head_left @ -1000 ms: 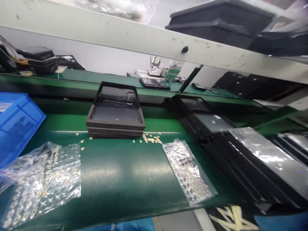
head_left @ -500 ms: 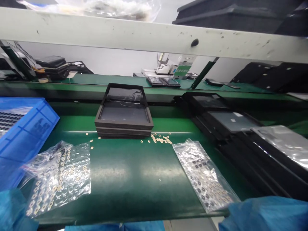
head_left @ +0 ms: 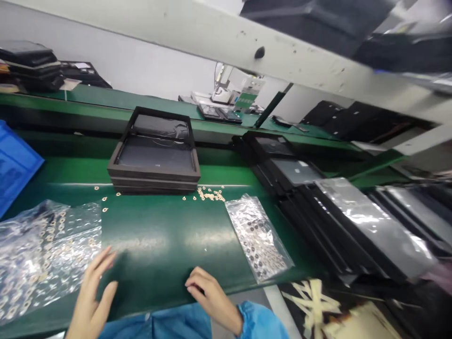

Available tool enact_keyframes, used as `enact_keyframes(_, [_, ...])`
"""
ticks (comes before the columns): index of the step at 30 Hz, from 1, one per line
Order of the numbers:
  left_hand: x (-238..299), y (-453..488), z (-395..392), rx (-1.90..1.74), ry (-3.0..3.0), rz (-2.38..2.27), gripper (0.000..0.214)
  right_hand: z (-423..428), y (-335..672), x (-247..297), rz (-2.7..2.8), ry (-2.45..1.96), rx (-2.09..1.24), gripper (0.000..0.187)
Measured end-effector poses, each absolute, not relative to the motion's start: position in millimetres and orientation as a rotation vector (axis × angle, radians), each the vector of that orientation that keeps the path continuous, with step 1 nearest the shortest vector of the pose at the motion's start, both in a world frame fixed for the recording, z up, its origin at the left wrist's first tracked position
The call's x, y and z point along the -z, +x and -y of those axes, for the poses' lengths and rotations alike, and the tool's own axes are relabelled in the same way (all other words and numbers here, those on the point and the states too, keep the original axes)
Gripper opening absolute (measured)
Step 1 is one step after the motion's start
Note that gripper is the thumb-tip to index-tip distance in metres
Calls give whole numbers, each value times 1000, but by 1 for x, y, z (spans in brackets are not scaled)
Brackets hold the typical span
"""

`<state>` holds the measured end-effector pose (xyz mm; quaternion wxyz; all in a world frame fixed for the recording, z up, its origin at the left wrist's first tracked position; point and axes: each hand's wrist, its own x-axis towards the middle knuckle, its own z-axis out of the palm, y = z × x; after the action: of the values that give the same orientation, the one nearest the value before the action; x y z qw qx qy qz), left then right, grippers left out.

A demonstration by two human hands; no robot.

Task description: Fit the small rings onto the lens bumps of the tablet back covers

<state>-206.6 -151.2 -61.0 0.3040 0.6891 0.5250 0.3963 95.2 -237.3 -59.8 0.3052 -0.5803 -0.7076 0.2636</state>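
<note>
My left hand (head_left: 92, 296) hovers at the near edge of the green mat (head_left: 165, 240), fingers stretched out and slightly apart, holding nothing, right beside a clear bag of small gold rings (head_left: 38, 256). My right hand (head_left: 212, 297) rests on the mat's near edge with fingers curled downward; nothing shows in it. A second clear bag of small ring parts (head_left: 257, 238) lies to the right of it. Loose gold rings (head_left: 208, 194) are scattered in front of a stack of black trays (head_left: 155, 162).
A blue crate (head_left: 14, 165) sits at the left. A row of overlapping black trays, some in shiny bags (head_left: 353, 221), runs along the right. A white shelf beam (head_left: 247, 47) crosses overhead with black trays on top. Further benches with devices lie behind.
Both bare hands have come into view at the near edge of the mat. The view has swung to the right and tilted, so the blue crate is mostly out of frame.
</note>
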Motion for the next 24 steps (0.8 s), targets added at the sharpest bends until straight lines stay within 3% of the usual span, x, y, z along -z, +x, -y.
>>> enact_keyframes(5, [91,-189,170,-983,1753,-1426,33,260,77,88,2006,-1492,-581,5])
enact_keyframes(17, [97,-163,191,-987,1710,-1595,30,260,80,120,2402,-1156,-24,30])
enact_keyframes(24, [91,-153,209,-1127,1604,-1698,30,206,99,95,2558,-746,-304,16])
